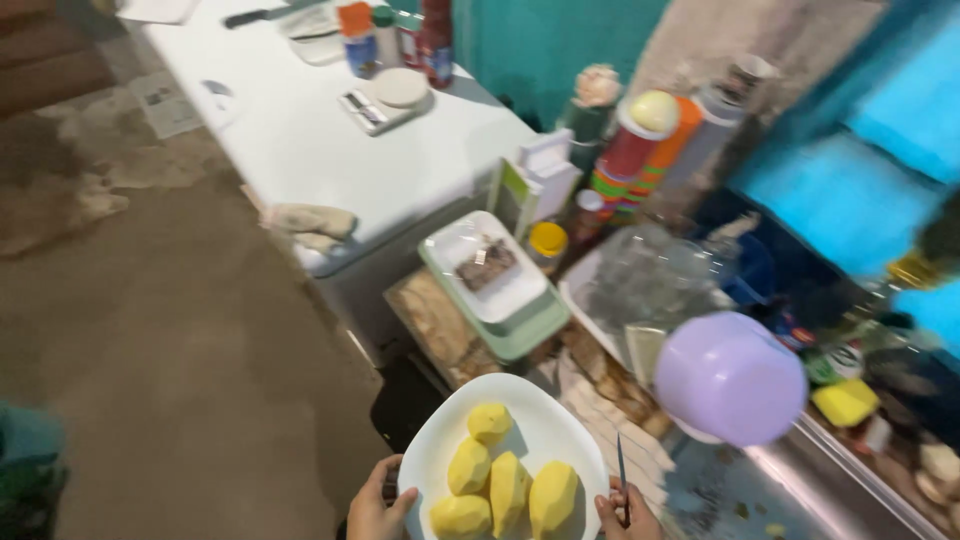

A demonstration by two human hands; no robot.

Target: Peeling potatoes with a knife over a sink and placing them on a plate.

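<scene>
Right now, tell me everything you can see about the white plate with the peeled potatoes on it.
The white plate is round, smooth and glossy, probably plastic or ceramic. It is held roughly level at the bottom of the view, above the counter edge. Five peeled yellow potatoes lie on its near half; the far half is bare. The left hand grips its left rim, and the right hand supports the right rim while also holding a thin knife pointing upward. Its near edge is out of frame.

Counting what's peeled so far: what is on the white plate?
Five peeled yellow potatoes lie on the white plate, held by the left hand and right hand. Anything under them is hidden.
</scene>
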